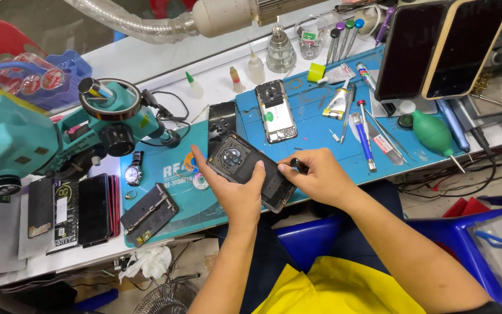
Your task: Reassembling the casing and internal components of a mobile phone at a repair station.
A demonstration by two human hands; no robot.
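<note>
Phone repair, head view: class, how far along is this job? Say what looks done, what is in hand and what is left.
Done: the phone has its back cover off, its camera ring and inner plate bare. In hand: the left hand grips it while the right hand presses a dark tool to its edge. Left: it is not closed up; a second opened phone lies on the blue mat.

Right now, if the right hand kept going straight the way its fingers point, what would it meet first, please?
The right hand, pinching a small dark tool, points left at the phone in the left hand; it would likely meet that phone first.
</note>
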